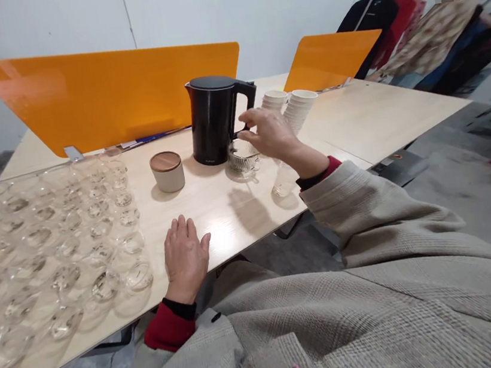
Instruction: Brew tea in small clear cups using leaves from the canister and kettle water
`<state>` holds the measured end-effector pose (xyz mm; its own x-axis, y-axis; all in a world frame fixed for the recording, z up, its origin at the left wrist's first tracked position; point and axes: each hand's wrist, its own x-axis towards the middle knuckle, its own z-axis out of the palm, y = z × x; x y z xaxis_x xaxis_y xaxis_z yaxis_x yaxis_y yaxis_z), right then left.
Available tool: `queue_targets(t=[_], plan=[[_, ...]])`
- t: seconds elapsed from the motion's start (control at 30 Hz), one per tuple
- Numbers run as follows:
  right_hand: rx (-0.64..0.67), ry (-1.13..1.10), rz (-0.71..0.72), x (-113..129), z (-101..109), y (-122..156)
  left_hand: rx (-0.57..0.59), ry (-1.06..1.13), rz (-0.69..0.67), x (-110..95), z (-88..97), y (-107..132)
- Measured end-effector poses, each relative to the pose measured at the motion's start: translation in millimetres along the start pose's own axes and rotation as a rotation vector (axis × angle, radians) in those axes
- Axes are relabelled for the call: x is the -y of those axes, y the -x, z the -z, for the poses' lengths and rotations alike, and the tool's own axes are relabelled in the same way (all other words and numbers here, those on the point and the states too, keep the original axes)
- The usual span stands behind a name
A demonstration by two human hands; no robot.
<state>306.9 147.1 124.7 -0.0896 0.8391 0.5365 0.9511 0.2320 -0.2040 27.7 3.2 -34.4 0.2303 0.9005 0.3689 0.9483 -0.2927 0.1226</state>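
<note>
**R hand at kettle handle, L hand flat**

R hand is over a ribbed glass just beside the black kettle. Its fingers are loosely spread with the tips at the handle, gripping nothing. L hand lies flat, fingers open, on the tabletop near the front edge. Jar w/ wooden lid is left of the kettle. Paper cup stacks stand behind the R hand, rows of glasses far left.

left hand: flat, palm down, fingers together | right hand: arm stretched forward, fingers loosely curled, grasp unclear
</note>
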Motion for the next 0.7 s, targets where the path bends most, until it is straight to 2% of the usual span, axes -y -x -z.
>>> queue_targets(t=[0.07, 0.17, 0.27, 0.33, 0.53, 0.6, 0.7], plan=[[-0.005, -0.034, -0.010, -0.1, 5.7, 14.2, -0.008, 0.003, -0.005, 0.7, -0.7, -0.1], [-0.019, -0.019, -0.070, -6.1, 26.8, 36.0, -0.013, 0.013, -0.013, 2.2, -1.4, -0.3], [-0.005, 0.091, -0.157, -19.9, 48.9, 61.7, -0.009, 0.036, -0.025, 3.8, -0.8, -0.9], [0.039, 0.173, -0.188, -32.6, 56.6, 80.6, 0.000, 0.049, -0.032, 4.5, 0.3, -1.6], [0.291, 0.265, -0.069, -64.5, 47.3, 123.3, 0.048, 0.062, -0.011, 3.8, 4.9, -3.6], [0.315, 0.260, -0.051, -66.7, 42.6, 129.5, 0.063, 0.071, 0.001, 2.7, 6.3, -3.2], [0.280, 0.250, -0.068, -66.0, 38.7, 134.5, 0.075, 0.075, 0.012, 0.9, 7.9, -2.1]])
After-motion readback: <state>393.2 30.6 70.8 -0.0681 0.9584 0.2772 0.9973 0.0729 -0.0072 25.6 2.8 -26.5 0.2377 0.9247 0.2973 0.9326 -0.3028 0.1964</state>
